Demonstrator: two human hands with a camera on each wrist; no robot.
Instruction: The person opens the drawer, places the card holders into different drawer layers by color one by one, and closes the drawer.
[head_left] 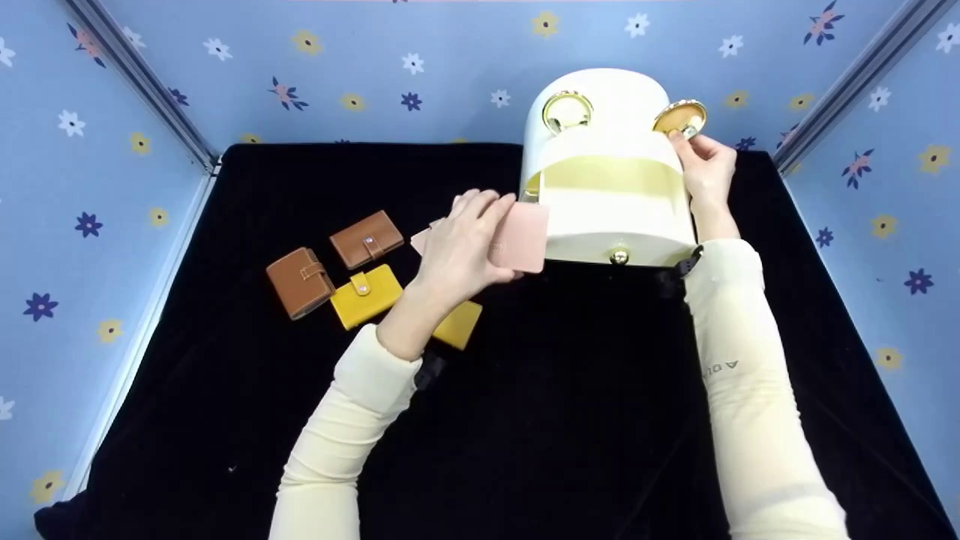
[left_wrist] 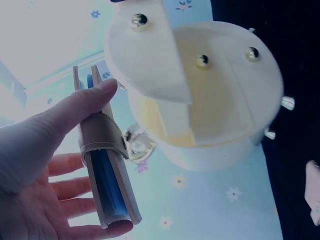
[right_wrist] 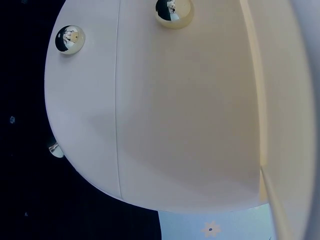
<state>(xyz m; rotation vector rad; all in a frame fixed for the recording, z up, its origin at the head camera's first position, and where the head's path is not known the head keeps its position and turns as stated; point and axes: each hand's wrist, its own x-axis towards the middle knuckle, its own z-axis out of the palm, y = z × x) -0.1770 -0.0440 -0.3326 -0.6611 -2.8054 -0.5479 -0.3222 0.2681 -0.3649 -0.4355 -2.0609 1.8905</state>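
In the head view my left hand (head_left: 466, 244) grips a pink card wallet (head_left: 523, 238) beside the left side of a white rounded cabinet (head_left: 600, 232). The left wrist view has the wallet (left_wrist: 102, 132) on edge between thumb and fingers of the left hand (left_wrist: 55, 165), its strap round it and blue inner leaves showing. At the cabinet's upper right, my right hand (head_left: 705, 169) pinches the lower edge of a gold-rimmed round piece (head_left: 681, 118). The cabinet's upper compartment stands open, with a yellowish inside. The right wrist view has the cabinet front (right_wrist: 190, 110) but no hand.
Left of the cabinet on the black cloth (head_left: 570, 420) lie two brown wallets (head_left: 300, 282) and two yellow ones (head_left: 367, 295), one partly behind the left wrist. Another pink item (head_left: 418, 241) lies partly behind the left hand. Blue flowered walls (head_left: 465, 67) surround the back and sides.
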